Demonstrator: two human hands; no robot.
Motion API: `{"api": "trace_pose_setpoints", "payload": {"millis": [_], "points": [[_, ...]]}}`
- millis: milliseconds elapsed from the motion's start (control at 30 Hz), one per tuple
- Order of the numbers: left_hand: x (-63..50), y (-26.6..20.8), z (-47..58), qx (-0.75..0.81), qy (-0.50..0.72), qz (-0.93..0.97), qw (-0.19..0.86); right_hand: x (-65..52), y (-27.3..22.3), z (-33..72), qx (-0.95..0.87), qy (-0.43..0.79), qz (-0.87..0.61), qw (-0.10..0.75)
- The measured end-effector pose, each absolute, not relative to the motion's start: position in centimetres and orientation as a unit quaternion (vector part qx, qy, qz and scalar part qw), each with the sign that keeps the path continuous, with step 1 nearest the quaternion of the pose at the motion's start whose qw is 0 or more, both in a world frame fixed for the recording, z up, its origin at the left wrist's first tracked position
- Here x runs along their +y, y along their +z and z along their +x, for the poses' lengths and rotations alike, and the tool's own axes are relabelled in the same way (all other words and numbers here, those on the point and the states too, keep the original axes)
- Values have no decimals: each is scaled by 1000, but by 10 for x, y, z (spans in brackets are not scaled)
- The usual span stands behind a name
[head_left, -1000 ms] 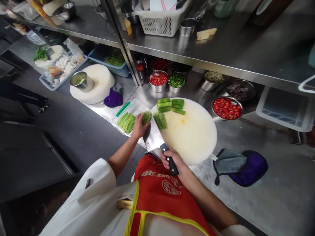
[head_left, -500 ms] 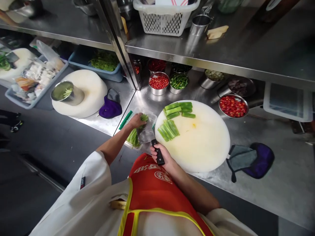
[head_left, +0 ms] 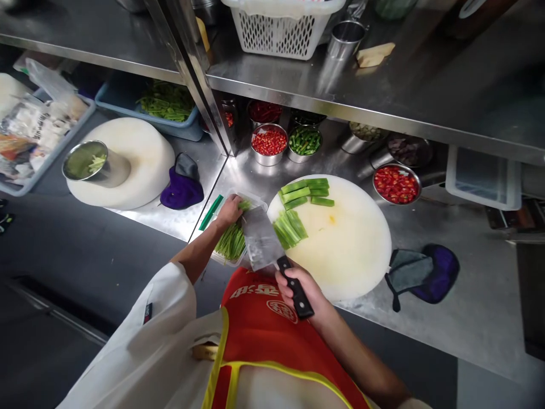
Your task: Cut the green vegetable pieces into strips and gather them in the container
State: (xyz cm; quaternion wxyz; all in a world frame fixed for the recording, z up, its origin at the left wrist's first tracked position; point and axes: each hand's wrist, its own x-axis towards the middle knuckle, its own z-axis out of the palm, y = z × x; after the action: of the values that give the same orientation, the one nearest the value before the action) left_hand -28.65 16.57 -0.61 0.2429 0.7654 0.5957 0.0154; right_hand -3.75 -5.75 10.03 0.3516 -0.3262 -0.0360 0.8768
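My right hand point(head_left: 300, 284) is wrapped round the black handle of a cleaver point(head_left: 260, 237). The broad blade points up and left, over the right edge of a clear plastic container point(head_left: 230, 262). Thin green vegetable strips point(head_left: 232, 241) fill the container's near part. At its far side, my left hand point(head_left: 230, 209) curls its fingers over more strips; the fingertips are partly hidden. To the right lies a round white cutting board point(head_left: 344, 244). Thick green stalk pieces point(head_left: 304, 190) and a fanned bunch of sliced strips point(head_left: 290, 228) rest on its left part.
Behind the board stand steel cups of chopped red chillies point(head_left: 269, 142), green chillies point(head_left: 305, 142) and a bowl of red peppers point(head_left: 395, 183). A steel shelf edge point(head_left: 340, 108) runs above them. A second white board point(head_left: 145, 165) carries a steel pot point(head_left: 96, 165). Purple cloths point(head_left: 183, 184) flank both boards.
The cleaver has come back toward my body and right, and more of its blade shows. My left hand has shifted slightly left and up over the container. The view has moved slightly.
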Motion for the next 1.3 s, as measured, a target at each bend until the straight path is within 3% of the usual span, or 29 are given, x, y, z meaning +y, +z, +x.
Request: {"api": "trace_pose_setpoints", "payload": {"millis": [267,433,633,767,900,1000,1100,1300], "points": [[164,0,-276,616,-41,762,195,-127,151,18,-91,815,-442,363],[164,6,-255,621,-123,759,155,-143,154,23,-86,800,-460,376],[172,27,-255,665,-126,722,146,-133,153,8,-104,809,-432,385],[184,65,-287,663,-41,726,178,-119,146,-5,-119,815,-403,400],[178,94,-294,628,59,726,275,-91,132,-32,-123,824,-381,401],[161,88,-275,568,56,763,303,-65,124,-60,-109,831,-370,400],[153,66,-266,564,48,793,225,-49,120,-80,-89,834,-343,422],[168,42,-295,553,-109,810,162,-80,126,-51,-111,819,-331,456]]}}
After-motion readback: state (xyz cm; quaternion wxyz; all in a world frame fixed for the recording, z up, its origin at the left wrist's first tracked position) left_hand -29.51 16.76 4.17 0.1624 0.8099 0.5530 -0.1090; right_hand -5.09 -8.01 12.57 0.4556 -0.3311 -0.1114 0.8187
